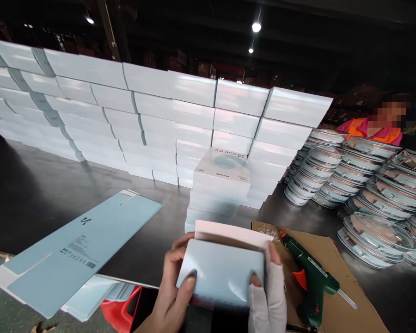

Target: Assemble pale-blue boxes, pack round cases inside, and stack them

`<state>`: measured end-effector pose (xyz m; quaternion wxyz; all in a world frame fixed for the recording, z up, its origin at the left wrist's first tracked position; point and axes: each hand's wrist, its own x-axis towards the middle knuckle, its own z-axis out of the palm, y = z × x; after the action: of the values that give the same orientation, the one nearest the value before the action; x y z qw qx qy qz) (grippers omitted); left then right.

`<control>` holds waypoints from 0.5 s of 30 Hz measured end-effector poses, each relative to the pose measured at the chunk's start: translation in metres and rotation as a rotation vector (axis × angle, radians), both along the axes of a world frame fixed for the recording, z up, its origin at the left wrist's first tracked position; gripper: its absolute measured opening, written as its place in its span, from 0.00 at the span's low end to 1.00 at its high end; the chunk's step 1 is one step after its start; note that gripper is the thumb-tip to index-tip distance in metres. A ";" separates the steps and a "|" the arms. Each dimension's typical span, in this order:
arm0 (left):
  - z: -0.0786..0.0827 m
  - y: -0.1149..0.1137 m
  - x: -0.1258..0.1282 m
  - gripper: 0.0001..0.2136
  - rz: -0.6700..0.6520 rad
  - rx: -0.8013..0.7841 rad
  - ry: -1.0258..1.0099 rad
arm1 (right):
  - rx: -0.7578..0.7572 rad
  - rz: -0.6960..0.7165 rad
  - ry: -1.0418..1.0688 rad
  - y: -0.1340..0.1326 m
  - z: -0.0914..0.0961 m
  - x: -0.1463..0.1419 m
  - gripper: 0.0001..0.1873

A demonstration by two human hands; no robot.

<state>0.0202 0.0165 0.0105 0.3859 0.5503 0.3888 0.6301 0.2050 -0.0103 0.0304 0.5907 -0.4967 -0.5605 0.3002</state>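
Observation:
Between my two hands is a pale blue cardboard box (225,273), tilted toward me, with a white flap standing along its far side. My left hand (176,277) is bare and grips the left end, thumb on the near face. At the right end my right hand (268,286), in a white fingerless glove, grips the box with its thumb on the same face. To the right a green glue gun (310,273) with a clear glue stick lies on a brown cardboard sheet (353,300). Flat box blanks (100,236), pale blue with black print, lie to the left.
A long wall of stacked white boxes (159,106) spans the table's back. A shorter box stack (218,185) stands before it. Stacks of lidded round containers (374,231) fill the right, with a person in an orange vest (358,127) behind. A red stool (119,310) sits below the table edge.

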 end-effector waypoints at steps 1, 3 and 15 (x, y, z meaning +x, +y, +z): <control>0.004 -0.001 0.001 0.13 0.026 -0.029 0.010 | 0.035 -0.024 -0.001 0.001 0.002 -0.002 0.37; 0.012 0.002 -0.003 0.12 -0.017 -0.081 0.120 | 0.064 -0.023 -0.036 0.002 0.008 0.007 0.37; 0.030 0.032 -0.046 0.26 -0.399 -0.007 0.613 | -0.644 -0.454 -0.377 -0.013 -0.005 0.200 0.18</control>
<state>-0.0260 0.0488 0.0408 0.3686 0.7773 0.3738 0.3468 0.4049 -0.0238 0.0253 0.3443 -0.8123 -0.4129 0.2263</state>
